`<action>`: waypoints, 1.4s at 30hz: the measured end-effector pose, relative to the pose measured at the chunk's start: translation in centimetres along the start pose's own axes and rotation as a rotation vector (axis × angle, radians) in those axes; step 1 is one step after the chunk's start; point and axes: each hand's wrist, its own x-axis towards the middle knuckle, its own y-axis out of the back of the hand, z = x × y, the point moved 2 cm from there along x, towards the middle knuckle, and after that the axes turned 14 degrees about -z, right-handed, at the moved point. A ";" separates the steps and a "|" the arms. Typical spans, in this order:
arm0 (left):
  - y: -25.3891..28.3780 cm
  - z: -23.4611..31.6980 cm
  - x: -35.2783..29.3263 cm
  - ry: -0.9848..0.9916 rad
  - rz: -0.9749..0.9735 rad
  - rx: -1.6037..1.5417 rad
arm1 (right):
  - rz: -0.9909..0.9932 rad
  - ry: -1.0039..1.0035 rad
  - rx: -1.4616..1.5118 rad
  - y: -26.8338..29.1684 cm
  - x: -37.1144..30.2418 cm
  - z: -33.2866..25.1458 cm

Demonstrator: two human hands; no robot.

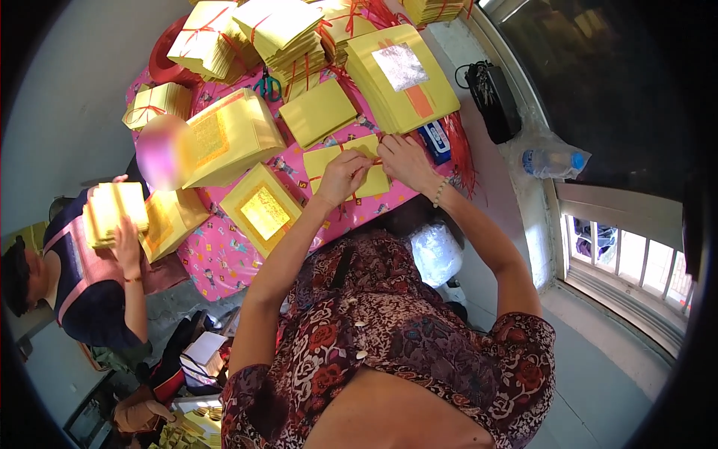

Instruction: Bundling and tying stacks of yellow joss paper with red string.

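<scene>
A small stack of yellow paper (pixel 321 162) lies in front of me at the table's near edge, with red string (pixel 315 178) running across it. Over the stack, my left hand (pixel 345 177) is closed, its fingers pinching the red string near the middle. My right hand (pixel 407 161) is at the stack's right end, thumb and fingertips also pinched on the string. Just behind lies another yellow paper stack (pixel 318 114). To the left is a yellow stack with a gold square (pixel 263 212) on its top sheet.
A pink patterned cloth (pixel 217 258) covers the table. Tied bundles (pixel 213 37), scissors (pixel 268 86) and a tall silver-square stack (pixel 415 97) stand behind. A blue packet (pixel 435 142) is by my right hand. At left, a co-worker (pixel 97 277) holds yellow paper. A bagged bottle (pixel 553 162) is on the sill.
</scene>
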 end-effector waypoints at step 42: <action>-1.1 -7.0 -10.8 1.139 0.036 -0.583 | -0.470 -0.745 1.062 -12.3 -4.0 0.2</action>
